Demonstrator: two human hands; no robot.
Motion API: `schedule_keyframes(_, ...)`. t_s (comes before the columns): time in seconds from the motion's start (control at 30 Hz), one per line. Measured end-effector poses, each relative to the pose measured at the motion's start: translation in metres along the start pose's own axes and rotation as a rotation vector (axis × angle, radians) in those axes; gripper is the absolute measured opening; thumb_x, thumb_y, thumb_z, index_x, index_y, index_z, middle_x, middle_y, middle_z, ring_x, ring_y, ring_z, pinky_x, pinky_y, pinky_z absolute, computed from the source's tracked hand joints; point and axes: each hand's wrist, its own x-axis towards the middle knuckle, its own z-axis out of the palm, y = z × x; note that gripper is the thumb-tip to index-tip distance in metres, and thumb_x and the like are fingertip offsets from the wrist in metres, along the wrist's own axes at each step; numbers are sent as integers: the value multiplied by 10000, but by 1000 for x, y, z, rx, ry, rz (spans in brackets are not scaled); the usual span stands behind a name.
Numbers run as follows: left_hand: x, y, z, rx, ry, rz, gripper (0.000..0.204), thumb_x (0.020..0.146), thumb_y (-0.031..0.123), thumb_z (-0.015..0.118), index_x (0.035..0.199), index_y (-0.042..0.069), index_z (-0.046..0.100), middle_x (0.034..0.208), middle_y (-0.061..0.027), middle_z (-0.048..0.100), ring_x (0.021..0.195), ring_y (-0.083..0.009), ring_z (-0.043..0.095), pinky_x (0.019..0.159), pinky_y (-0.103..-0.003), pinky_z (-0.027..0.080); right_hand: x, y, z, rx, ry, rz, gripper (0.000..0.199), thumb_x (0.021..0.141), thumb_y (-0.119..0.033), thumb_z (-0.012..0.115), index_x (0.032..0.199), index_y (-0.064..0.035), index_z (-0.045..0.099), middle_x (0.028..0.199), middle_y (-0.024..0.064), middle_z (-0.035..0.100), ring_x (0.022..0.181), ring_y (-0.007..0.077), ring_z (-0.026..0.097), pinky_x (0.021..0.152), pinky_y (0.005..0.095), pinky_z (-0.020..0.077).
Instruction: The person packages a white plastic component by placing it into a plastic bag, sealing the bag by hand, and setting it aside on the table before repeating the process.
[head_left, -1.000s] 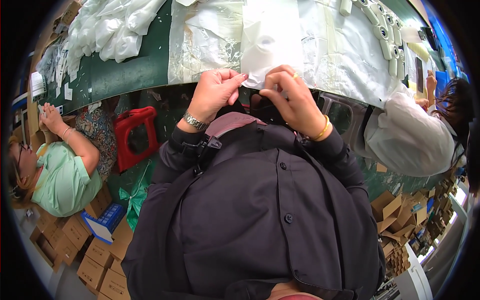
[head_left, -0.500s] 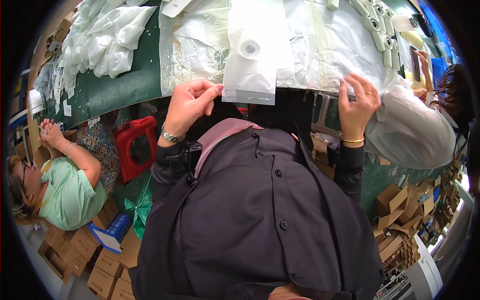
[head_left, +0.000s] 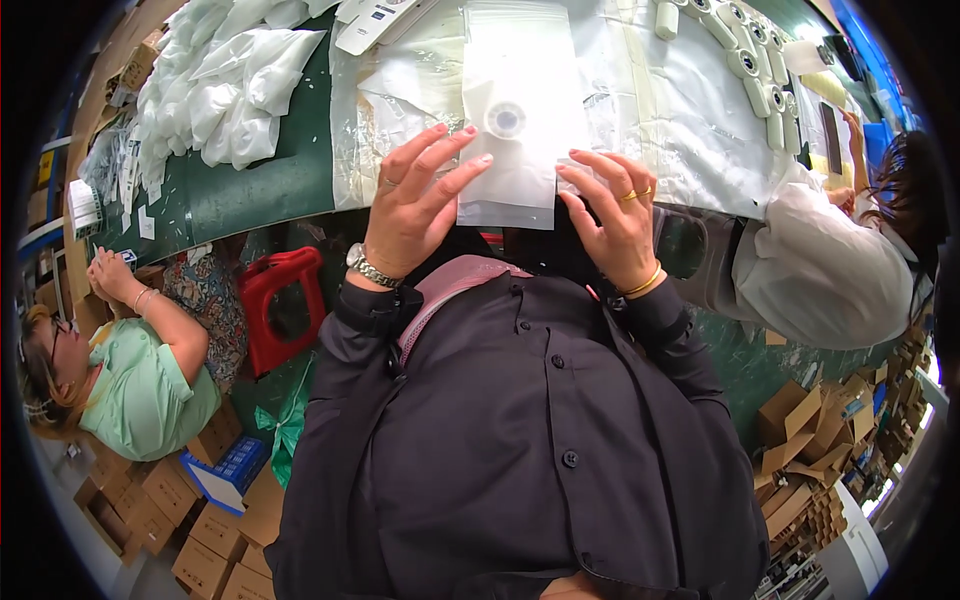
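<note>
A white translucent plastic bag (head_left: 520,60) lies in front of me, its lower end hanging over the table's near edge. Through it shows a round, pale device part (head_left: 505,121) with a dark ring. My left hand (head_left: 420,200) is open at the bag's left side, its fingertips over or against the plastic; contact is hard to tell. On the opposite side my right hand (head_left: 612,215) is open, fingers bent, with the fingertips near the bag's right edge. Neither hand grips anything visible.
Crumpled white bags (head_left: 235,90) pile up at the left, and several white devices (head_left: 755,65) stand in rows at the right. A white box (head_left: 385,20) lies at the back. Co-workers sit on either side; a red stool (head_left: 280,310) is at the lower left.
My left hand has let go of the bag's lower left corner and opened over its left side. My right hand has moved left to the bag's right edge.
</note>
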Motion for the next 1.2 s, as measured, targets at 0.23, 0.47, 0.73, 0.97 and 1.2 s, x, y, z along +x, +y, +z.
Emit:
schedule_keyframes(0.23,1,-17,7,-28,-3,114,438,806,-74,739,1181,148,787,1395,-42,726,1411,-297,579,1124,-406,422,4,5,16,103,-92,-175,301,819,-48,826,1090,-147,738,1221,-5,779,1177,256,645,1068,380,408)
schedule_keyframes(0.47,18,-6,3,-206,65,-60,195,871,24,789,1037,126,797,1201,-36,805,1311,-273,645,1114,-410,368,18,5,29,375,-24,116,162,893,-54,816,1023,-87,727,1024,35,779,1010,234,646,994,361,429)
schedule_keyframes(0.73,41,-3,34,-274,285,-457,199,902,171,844,745,94,748,834,-18,747,1104,-200,718,1077,-408,332,42,4,47,483,125,483,132,974,-109,808,895,-32,737,799,55,695,825,202,602,898,332,436)
schedule_keyframes(0.97,49,-12,47,-178,331,-490,283,884,199,859,689,89,686,769,-21,694,950,-176,680,1032,-395,340,52,14,53,278,162,365,218,923,-211,836,785,-95,714,638,4,646,696,198,593,880,366,406)
schedule_keyframes(1.2,55,-11,50,-140,316,-470,304,880,208,864,677,92,669,783,-16,694,912,-180,664,1018,-392,341,52,16,52,208,184,335,206,881,-147,849,740,-113,703,617,-24,605,660,162,555,848,348,398)
